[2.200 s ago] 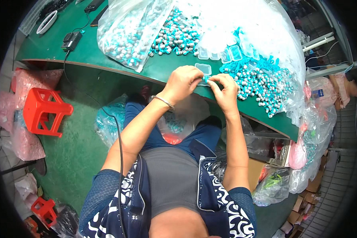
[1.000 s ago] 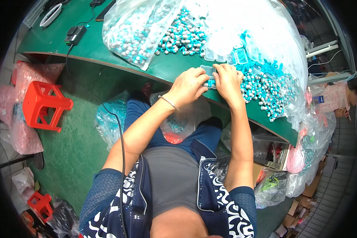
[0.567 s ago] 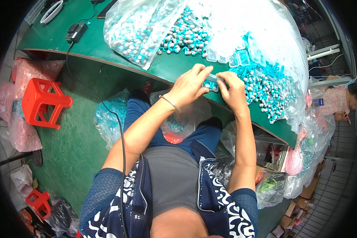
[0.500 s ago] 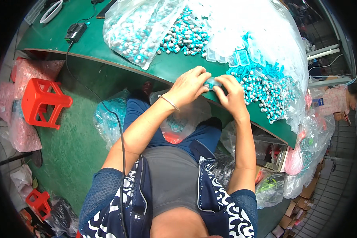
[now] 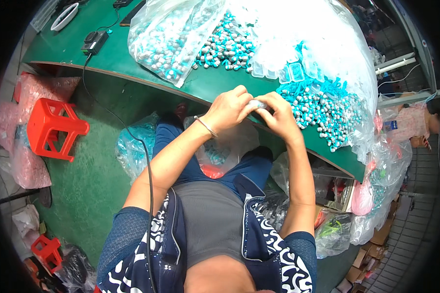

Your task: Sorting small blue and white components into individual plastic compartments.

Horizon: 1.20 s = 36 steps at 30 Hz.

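Above the front edge of the green table, a small clear plastic case (image 5: 258, 104) is pinched between my two hands. The fingertips of my left hand (image 5: 228, 109) close on its left end; a metal bangle circles that wrist. On its other side, the thumb and fingers of my right hand (image 5: 280, 115) grip it. Fingers cover much of the case, so its contents are hard to make out. Just beyond my right hand lies a heap of small grey-and-white striped pieces with teal cords (image 5: 322, 113). Several open clear cases (image 5: 292, 73) rest at that heap's far side.
A clear bag of similar pieces (image 5: 164, 49) and a loose pile (image 5: 228, 46) lie on the green table (image 5: 115, 61). Large clear plastic bags (image 5: 322, 29) spread at the right. A black cable (image 5: 143, 141) hangs before my left arm. Red stool (image 5: 54, 128) stands left; bagged goods are underneath.
The case between my fingers has turned and shifted slightly left, and less teal shows in it. My right fingers have closed further around it.
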{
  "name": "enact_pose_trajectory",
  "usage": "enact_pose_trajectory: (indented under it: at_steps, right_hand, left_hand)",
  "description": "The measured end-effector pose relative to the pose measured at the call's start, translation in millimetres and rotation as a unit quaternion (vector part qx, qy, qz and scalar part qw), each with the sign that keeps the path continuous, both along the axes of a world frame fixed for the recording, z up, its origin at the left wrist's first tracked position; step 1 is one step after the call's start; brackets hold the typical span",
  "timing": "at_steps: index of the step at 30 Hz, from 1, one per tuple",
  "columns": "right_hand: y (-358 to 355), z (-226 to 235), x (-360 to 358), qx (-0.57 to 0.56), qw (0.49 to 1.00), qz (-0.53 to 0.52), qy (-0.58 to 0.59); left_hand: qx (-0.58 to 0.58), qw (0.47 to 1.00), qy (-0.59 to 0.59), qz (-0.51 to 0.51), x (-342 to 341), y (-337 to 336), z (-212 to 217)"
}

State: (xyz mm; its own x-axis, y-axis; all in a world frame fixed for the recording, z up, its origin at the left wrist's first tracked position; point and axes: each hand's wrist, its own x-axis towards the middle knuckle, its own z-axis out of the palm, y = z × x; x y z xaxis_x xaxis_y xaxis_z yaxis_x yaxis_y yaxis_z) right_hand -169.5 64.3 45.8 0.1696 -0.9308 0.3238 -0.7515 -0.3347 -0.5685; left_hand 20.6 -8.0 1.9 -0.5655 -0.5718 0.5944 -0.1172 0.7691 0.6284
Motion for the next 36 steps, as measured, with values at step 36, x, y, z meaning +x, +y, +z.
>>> enact_pose_trajectory:
  at_steps: [36]
  right_hand:
    - [17.2,-15.0,21.2,-0.199,0.958,-0.135,0.156]
  left_hand:
    - [-0.097,0.987,0.031,0.124,-8.1,-36.4,20.4]
